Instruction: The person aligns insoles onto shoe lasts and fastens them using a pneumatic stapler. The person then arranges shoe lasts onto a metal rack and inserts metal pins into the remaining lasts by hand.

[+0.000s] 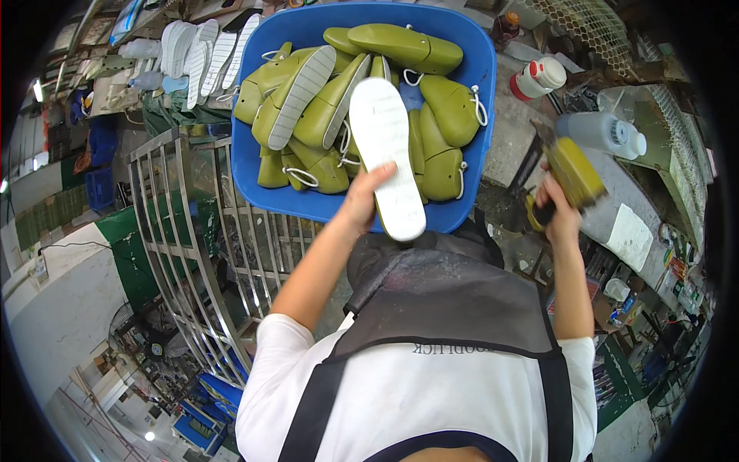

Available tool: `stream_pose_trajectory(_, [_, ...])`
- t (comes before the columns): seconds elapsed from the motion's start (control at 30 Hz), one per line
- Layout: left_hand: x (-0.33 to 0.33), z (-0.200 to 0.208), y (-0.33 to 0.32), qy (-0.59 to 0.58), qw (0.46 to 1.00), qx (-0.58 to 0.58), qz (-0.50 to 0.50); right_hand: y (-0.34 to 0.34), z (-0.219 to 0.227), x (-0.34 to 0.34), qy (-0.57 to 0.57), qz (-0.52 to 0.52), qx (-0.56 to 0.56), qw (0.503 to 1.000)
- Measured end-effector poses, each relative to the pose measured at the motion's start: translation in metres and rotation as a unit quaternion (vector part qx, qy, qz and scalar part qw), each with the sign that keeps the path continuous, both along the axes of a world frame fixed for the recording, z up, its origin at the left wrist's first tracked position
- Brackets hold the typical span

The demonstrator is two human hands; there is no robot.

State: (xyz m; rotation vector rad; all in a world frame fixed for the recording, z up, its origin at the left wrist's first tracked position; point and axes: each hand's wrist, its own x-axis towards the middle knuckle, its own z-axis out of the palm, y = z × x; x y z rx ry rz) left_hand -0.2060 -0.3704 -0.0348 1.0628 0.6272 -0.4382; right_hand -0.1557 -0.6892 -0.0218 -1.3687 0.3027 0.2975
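My left hand (363, 199) is closed round a shoe last, thumb on top, with its sole side up. A white insole (382, 127) covers that side, so only a thin green edge of the last shows. It is held over the near rim of a blue tub (289, 202). Inside the tub lie several olive-green shoe lasts (450, 112), some with white cord loops. Grey-white insoles (304, 96) sit on a few of them. Off to the right, my right hand (560, 212) grips a yellow-and-black staple gun (577, 173), slightly blurred, apart from the last.
Loose white insoles (223, 61) lie in a row at the far left. A metal rail frame (181, 231) stands left of the tub. On the right bench are a red-and-white flask (539, 78), a plastic jug (596, 132) and a white sheet (631, 237).
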Motion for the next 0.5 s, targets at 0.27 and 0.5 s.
stream_pose_trajectory(0.27, [0.095, 0.012, -0.047, -0.106, 0.994, -0.033, 0.021, 0.001, -0.084, 0.049, 0.131, 0.0, 0.005, 0.991])
stream_pose_trajectory(0.5, [0.081, -0.095, -0.131, 0.138, 0.853, 0.474, -0.171, -0.046, -0.196, 0.106, 0.231, 0.05, 0.027, 0.971])
